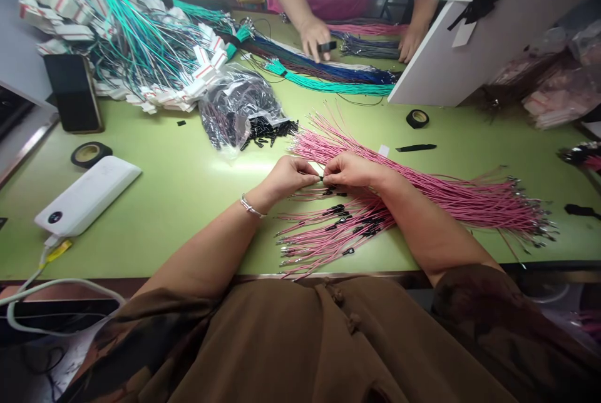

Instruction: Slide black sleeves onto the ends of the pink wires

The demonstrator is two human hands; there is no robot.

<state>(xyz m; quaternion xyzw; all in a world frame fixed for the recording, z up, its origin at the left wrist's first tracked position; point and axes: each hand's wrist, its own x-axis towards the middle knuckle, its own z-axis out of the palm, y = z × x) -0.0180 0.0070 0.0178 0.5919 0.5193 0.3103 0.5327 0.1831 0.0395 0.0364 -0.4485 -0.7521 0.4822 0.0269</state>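
Note:
My left hand [297, 176] is closed in a pinch, its fingertips on a small black sleeve [321, 178] between the two hands. Facing it, my right hand [348, 170] pinches a pink wire at the sleeve's other side; the fingers hide most of it. Under my right forearm lies a large bundle of pink wires [441, 193] with metal terminals at the ends. Nearer to me, several pink wires with black sleeves [370, 226] on them are fanned out. A plastic bag of black sleeves [239, 109] lies open beyond my hands, some spilling out.
On the left are a phone [74, 93], black tape [91, 154] and a white power bank [89, 196] with a cable. Teal wires with white connectors [141, 46] pile up behind. A cutter knife [416, 147] lies right of centre. Across the table, a co-worker's hand [314, 37] is over other wires.

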